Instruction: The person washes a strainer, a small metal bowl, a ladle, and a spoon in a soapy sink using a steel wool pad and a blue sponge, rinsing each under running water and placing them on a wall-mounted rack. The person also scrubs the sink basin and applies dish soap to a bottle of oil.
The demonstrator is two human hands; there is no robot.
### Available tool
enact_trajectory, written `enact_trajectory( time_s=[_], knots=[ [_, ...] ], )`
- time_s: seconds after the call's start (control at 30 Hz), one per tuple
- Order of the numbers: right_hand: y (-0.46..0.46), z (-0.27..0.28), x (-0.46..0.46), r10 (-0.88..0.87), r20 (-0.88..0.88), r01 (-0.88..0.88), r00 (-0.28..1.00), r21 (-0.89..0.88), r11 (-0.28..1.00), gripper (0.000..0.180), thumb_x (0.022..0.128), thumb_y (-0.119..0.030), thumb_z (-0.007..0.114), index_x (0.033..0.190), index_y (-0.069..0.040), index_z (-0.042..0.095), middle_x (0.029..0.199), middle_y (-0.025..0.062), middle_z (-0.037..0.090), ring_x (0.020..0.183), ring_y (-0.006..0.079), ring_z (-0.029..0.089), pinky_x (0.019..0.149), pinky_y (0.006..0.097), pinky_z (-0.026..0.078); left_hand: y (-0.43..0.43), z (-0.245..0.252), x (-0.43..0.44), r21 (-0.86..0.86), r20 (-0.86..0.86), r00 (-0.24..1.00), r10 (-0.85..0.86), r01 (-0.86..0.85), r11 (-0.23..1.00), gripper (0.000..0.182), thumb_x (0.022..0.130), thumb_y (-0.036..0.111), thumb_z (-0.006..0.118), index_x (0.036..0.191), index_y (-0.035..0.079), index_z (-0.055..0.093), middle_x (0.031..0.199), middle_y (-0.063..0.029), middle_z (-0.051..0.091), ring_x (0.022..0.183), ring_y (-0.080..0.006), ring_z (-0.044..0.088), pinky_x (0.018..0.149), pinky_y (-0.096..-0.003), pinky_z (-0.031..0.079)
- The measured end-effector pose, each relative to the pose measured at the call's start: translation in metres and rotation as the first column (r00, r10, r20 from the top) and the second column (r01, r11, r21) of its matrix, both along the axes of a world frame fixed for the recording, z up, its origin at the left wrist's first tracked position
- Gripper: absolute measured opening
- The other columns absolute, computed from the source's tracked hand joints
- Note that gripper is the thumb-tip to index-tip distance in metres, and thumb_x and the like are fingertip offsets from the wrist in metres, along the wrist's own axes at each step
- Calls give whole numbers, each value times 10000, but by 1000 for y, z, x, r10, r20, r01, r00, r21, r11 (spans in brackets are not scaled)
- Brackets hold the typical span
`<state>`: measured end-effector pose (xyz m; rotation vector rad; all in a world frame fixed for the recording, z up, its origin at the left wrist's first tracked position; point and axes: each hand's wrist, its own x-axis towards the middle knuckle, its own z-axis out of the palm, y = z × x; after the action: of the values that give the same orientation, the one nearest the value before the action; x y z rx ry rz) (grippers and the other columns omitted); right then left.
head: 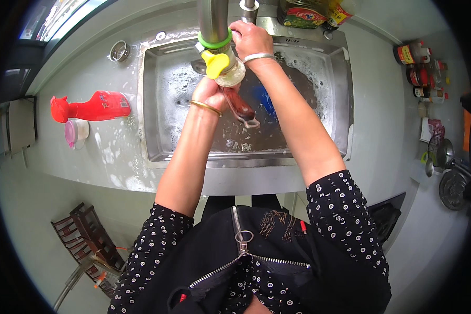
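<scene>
My left hand (212, 93) is under the faucet's clear spout end (232, 74), gripping an object with a dark red-brown handle (239, 104) that has a clear loop at its tip. A rounded metal part shows just above that hand, partly hidden by the faucet. My right hand (253, 39) is at the back of the sink, beside the faucet column, its fingers curled at a metal piece; what they grip is mostly hidden. Below both hands, the stainless steel sink (151, 98) holds murky, foamy water with a blue thing (265, 98) in it.
On the left counter are a red spray bottle (98, 106), a pink-lidded jar (76, 132), a metal strainer ring (119, 51) and foam. Bottles (302, 13) stand behind the sink. Condiment bottles (412, 54) and metal ladles (445, 153) are at the right. A yellow lever (216, 64) sticks out from the faucet.
</scene>
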<state>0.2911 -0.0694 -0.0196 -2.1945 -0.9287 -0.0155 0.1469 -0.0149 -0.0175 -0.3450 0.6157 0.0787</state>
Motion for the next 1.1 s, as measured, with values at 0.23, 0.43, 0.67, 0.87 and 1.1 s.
enact_trajectory(
  time_s=[0.23,0.43,0.67,0.87,1.1],
  knots=[
    [-2,-9,-3,-19,44,16,999,78,997,109,855,-266,652,911,-181,689,855,109,673,803,344,659,697,457,522,-7,9,20,198,-146,986,86,-56,979,316,864,222,600,888,-86,532,780,-164,569,676,-240,592,575,-306,557],
    [-2,-10,1,4,38,-6,999,64,998,118,851,-275,662,927,-189,689,860,104,677,808,339,662,700,447,525,-29,3,20,44,54,992,-114,111,993,158,911,123,526,897,-32,548,720,-65,537,590,-142,497,523,-239,501],
    [-6,-7,6,63,-12,-63,998,-28,998,140,859,-242,640,977,-192,696,926,74,689,859,322,655,739,418,523,-62,83,-57,110,73,942,-328,320,941,228,973,135,479,1169,21,455,717,17,425,613,-101,419,483,-229,375],
    [-5,-6,7,57,-14,-58,998,-57,997,141,865,-270,643,981,-209,696,921,79,685,866,323,651,739,426,520,-65,143,-94,201,17,937,-350,340,919,394,994,152,421,1356,5,368,714,-8,421,558,-119,417,418,-247,387],
    [-6,-5,7,53,-45,-56,998,-64,996,158,864,-297,643,987,-213,695,929,80,683,874,328,648,745,433,515,-77,163,-116,217,-39,892,-451,448,867,457,988,110,386,1416,-29,312,687,-41,430,456,-145,431,356,-270,409]
  ],
)
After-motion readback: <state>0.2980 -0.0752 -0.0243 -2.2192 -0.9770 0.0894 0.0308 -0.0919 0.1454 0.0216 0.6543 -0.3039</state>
